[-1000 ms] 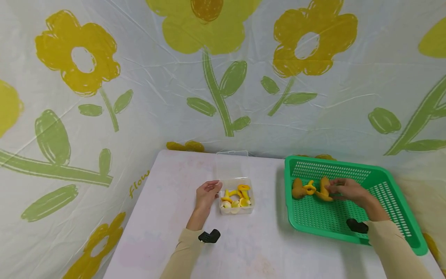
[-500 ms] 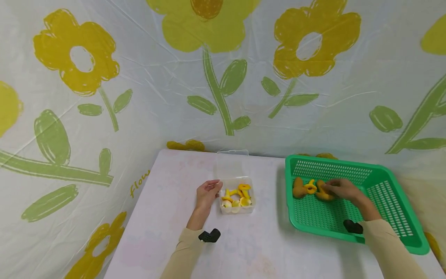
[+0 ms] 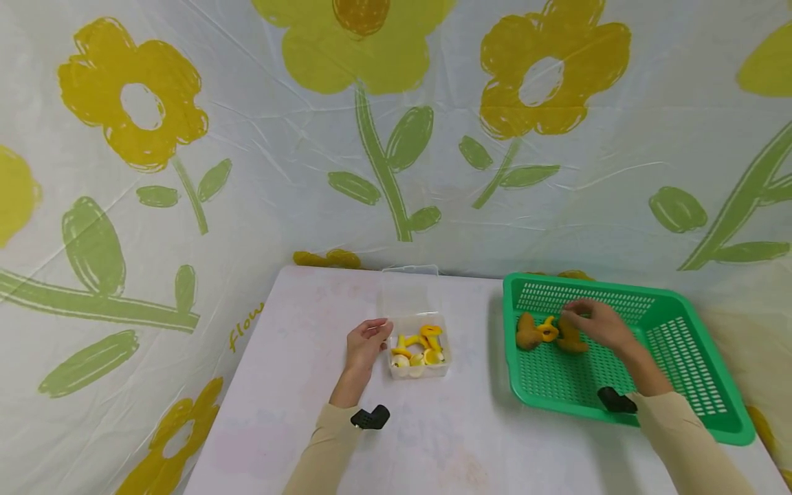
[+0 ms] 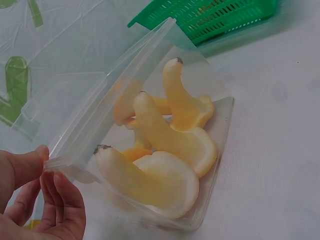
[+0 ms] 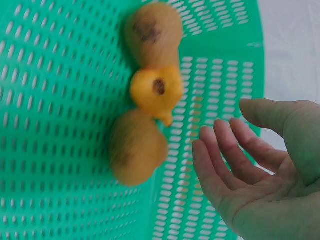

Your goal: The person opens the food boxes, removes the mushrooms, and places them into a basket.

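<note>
Head view | left hand (image 3: 366, 346), grip pinching an edge of the clear box (image 3: 436, 372) of yellow-white gourds (image 3: 401, 361); light steadiness should suffice | right hand (image 3: 600, 323), grip spread, thumb apart, holding nothing, beside brown gourds (image 3: 570, 338) in the green basket (image 3: 557, 407); slow movement likely avoids jostling the yellow gourd (image 3: 547, 331) between them | flowered backdrop (image 3: 297, 137) behind

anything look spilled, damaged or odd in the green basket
Nothing looks spilled. One brown gourd-like piece in the green basket has a dark, blotchy patch against its plainer skin, possibly a bruise or natural marking.
</note>
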{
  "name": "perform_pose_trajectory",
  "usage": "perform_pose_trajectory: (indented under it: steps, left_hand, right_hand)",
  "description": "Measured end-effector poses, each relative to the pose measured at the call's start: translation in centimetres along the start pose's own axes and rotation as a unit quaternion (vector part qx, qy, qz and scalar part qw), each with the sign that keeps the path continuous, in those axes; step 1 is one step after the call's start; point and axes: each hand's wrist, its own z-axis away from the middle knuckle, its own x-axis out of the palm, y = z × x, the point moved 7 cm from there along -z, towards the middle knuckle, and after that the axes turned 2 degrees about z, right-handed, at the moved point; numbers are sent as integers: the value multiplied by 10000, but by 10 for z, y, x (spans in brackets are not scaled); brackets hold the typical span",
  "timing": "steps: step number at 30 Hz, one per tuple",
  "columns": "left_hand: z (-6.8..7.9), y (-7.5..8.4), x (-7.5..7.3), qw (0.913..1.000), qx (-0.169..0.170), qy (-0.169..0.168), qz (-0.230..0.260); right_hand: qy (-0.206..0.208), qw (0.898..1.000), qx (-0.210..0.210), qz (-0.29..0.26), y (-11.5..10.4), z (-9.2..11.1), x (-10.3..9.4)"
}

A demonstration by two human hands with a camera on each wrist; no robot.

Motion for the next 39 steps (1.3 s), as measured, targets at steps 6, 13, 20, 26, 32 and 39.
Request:
perform_pose_trajectory:
  steps: [6, 13, 20, 26, 32, 39]
  left_hand:
    - [0, 1, 0, 9999, 56, -51, 103]
    - [0, -1, 1, 10000, 14, -40, 58]
    - [1, 0, 0, 10000, -3, 3, -50]
    - [3, 1, -1, 9999, -5, 46, -117]
    - [2, 1, -2, 10000, -4, 39, -62]
    - [2, 0, -1, 10000, 6, 19, -39]
  right_hand:
    - [201, 9994, -248, -106, -22, 0, 1]
    - [288, 9978, -512, -319, -44, 0, 7]
    - [266, 9940, -835, -652, -72, 1, 15]
    - [238, 9923, -999, -690, -93, -2, 26]
    - [176, 9904, -1033, -901, -115, -8, 40]
    - [184, 9891, -1114, -949, -135, -17, 61]
